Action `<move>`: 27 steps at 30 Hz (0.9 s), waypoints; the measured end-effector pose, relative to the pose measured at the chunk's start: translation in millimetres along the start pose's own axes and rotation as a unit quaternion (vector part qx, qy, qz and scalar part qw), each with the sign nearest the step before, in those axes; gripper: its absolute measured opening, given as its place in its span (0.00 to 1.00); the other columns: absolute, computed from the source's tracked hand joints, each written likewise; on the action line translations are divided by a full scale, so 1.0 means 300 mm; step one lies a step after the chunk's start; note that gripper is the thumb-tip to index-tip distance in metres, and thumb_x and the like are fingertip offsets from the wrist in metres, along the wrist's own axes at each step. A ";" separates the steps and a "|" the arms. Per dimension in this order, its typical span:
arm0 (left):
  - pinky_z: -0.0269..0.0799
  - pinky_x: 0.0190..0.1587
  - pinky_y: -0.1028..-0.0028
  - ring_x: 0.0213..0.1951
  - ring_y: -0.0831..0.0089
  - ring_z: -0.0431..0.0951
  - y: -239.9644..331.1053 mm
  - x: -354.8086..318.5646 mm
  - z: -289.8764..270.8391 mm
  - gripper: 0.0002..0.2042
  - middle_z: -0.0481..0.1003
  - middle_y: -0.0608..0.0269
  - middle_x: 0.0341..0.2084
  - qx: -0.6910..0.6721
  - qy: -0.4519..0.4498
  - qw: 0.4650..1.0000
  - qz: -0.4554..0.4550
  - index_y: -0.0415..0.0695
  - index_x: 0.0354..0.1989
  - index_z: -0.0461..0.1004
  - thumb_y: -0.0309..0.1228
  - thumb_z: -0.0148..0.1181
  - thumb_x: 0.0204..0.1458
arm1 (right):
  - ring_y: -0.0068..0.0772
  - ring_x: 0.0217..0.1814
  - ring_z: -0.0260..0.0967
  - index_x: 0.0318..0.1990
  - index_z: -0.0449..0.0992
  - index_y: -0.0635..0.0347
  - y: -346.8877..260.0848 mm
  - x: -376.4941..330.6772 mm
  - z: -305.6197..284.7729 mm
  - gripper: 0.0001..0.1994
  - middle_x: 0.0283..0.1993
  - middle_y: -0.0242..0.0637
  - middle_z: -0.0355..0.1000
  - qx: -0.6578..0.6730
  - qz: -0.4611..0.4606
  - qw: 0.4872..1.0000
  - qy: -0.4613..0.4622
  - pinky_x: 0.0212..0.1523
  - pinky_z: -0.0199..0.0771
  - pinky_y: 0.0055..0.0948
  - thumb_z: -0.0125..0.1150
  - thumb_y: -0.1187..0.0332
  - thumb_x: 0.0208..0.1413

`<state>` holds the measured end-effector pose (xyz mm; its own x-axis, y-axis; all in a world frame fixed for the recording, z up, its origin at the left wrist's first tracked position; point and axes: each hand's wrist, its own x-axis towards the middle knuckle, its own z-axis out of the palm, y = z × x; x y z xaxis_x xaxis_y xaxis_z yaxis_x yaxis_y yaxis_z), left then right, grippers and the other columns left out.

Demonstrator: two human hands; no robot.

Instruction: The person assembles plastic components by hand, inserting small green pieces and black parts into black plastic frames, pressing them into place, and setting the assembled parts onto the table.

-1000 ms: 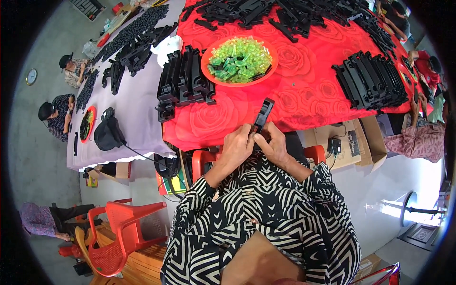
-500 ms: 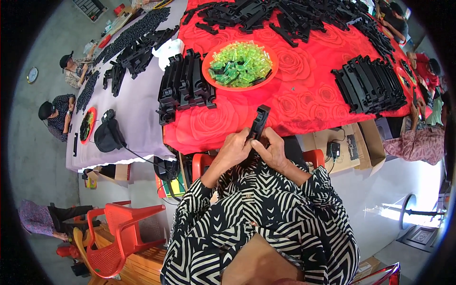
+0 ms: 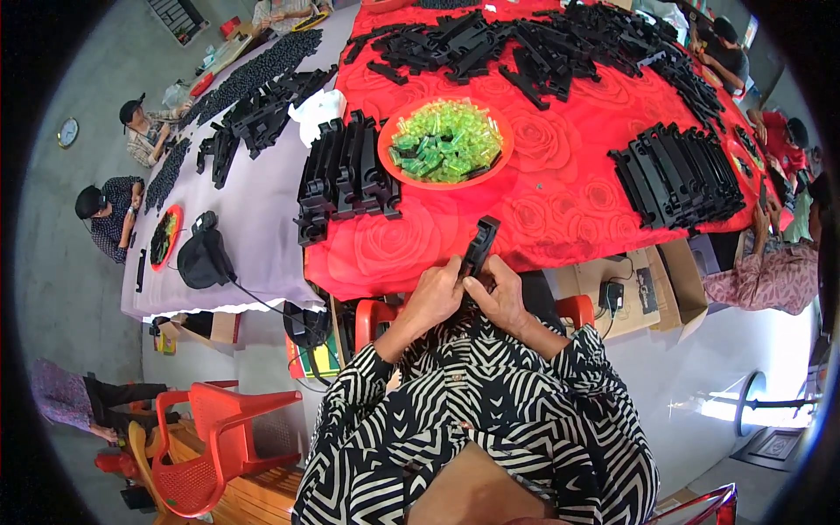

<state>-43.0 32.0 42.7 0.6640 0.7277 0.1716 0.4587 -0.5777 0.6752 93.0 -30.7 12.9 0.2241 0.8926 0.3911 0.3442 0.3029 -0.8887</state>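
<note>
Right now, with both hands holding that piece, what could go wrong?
The black piece might slip, since its far end sticks out beyond the left hand and right hand. A knock could spill green bits from the heaped red bowl. The black parts at right stand near the table edge; a bump might topple some.

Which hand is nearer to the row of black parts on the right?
The right hand, below and left of the row of black parts; the left hand is farther left.

Plate (image 3: 385,147) between stacks (image 3: 678,178), part (image 3: 479,246) before.
</note>
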 end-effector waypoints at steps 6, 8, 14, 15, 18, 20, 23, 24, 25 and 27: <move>0.63 0.26 0.55 0.29 0.41 0.69 -0.017 -0.007 0.026 0.06 0.67 0.37 0.20 -0.071 0.043 0.996 -0.014 0.35 0.31 0.63 0.25 0.47 0.48 | 0.24 0.24 0.62 0.33 0.68 0.66 -0.008 0.004 0.015 0.10 0.23 0.38 0.66 0.039 0.001 0.999 0.022 0.26 0.64 0.25 0.58 0.69 0.47; 0.64 0.26 0.62 0.25 0.50 0.72 -0.088 0.004 0.087 0.06 0.69 0.44 0.19 -0.142 0.093 0.986 0.000 0.35 0.29 0.64 0.26 0.49 0.49 | 0.16 0.25 0.56 0.33 0.67 0.64 -0.002 -0.005 0.014 0.08 0.23 0.27 0.62 0.025 0.036 0.999 -0.005 0.25 0.59 0.20 0.56 0.68 0.49; 0.62 0.21 0.80 0.19 0.82 0.67 -0.074 0.034 0.092 0.07 0.69 0.66 0.16 -0.415 0.107 0.896 -0.118 0.40 0.25 0.68 0.28 0.48 0.53 | 0.14 0.24 0.58 0.37 0.65 0.64 0.042 -0.044 0.033 0.07 0.26 0.28 0.63 0.099 0.056 0.994 0.002 0.25 0.60 0.14 0.50 0.70 0.53; 0.62 0.19 0.83 0.17 0.84 0.67 -0.036 0.036 0.070 0.09 0.70 0.66 0.15 -0.473 0.088 0.860 -0.169 0.42 0.25 0.69 0.30 0.47 0.54 | 0.14 0.23 0.58 0.36 0.65 0.64 0.045 -0.040 0.032 0.07 0.26 0.29 0.63 0.148 0.083 0.985 0.017 0.24 0.60 0.15 0.48 0.69 0.54; 0.66 0.20 0.81 0.17 0.79 0.71 -0.028 0.052 0.060 0.08 0.73 0.62 0.18 -0.495 0.081 0.849 -0.166 0.40 0.28 0.70 0.29 0.45 0.55 | 0.16 0.19 0.58 0.34 0.66 0.63 0.031 -0.023 0.024 0.10 0.24 0.31 0.64 0.190 0.110 0.975 0.048 0.21 0.60 0.16 0.42 0.66 0.58; 0.67 0.20 0.81 0.18 0.78 0.71 -0.021 0.049 0.058 0.08 0.73 0.62 0.18 -0.494 0.079 0.850 -0.165 0.39 0.28 0.70 0.29 0.45 0.55 | 0.17 0.17 0.58 0.31 0.66 0.63 0.072 -0.023 0.023 0.11 0.23 0.32 0.64 0.184 0.168 0.968 0.031 0.19 0.60 0.16 0.41 0.65 0.58; 0.66 0.20 0.81 0.17 0.78 0.71 0.012 0.052 0.066 0.09 0.73 0.62 0.17 -0.494 0.080 0.848 -0.175 0.39 0.27 0.70 0.29 0.46 0.54 | 0.17 0.17 0.59 0.29 0.66 0.62 0.102 -0.020 0.017 0.12 0.21 0.30 0.63 0.179 0.169 0.969 0.019 0.18 0.60 0.17 0.40 0.66 0.59; 0.66 0.19 0.81 0.16 0.79 0.70 0.022 0.055 0.069 0.09 0.72 0.62 0.16 -0.494 0.086 0.845 -0.183 0.38 0.27 0.70 0.30 0.47 0.54 | 0.17 0.17 0.59 0.28 0.65 0.62 0.104 -0.017 0.015 0.11 0.21 0.29 0.63 0.164 0.171 0.971 0.003 0.18 0.60 0.17 0.40 0.66 0.59; 0.66 0.19 0.81 0.17 0.79 0.71 0.024 0.051 0.072 0.08 0.73 0.63 0.17 -0.499 0.073 0.846 -0.176 0.38 0.27 0.70 0.29 0.47 0.53 | 0.16 0.17 0.58 0.27 0.65 0.61 0.118 -0.014 0.025 0.11 0.19 0.26 0.61 0.149 0.164 0.975 0.008 0.18 0.59 0.16 0.39 0.69 0.59; 0.67 0.21 0.80 0.18 0.77 0.71 0.025 0.046 0.080 0.08 0.73 0.61 0.18 -0.486 0.049 0.854 -0.180 0.37 0.28 0.70 0.28 0.46 0.53 | 0.18 0.18 0.59 0.27 0.66 0.63 0.180 -0.017 0.052 0.10 0.18 0.28 0.61 0.157 0.122 0.980 0.026 0.20 0.60 0.19 0.40 0.69 0.58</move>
<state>-16.2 28.9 33.1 0.5083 0.8490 -0.1444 -0.1160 0.2336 0.9654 96.3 -13.5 -40.8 0.3144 0.9355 0.1614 -0.0220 0.1771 -0.9839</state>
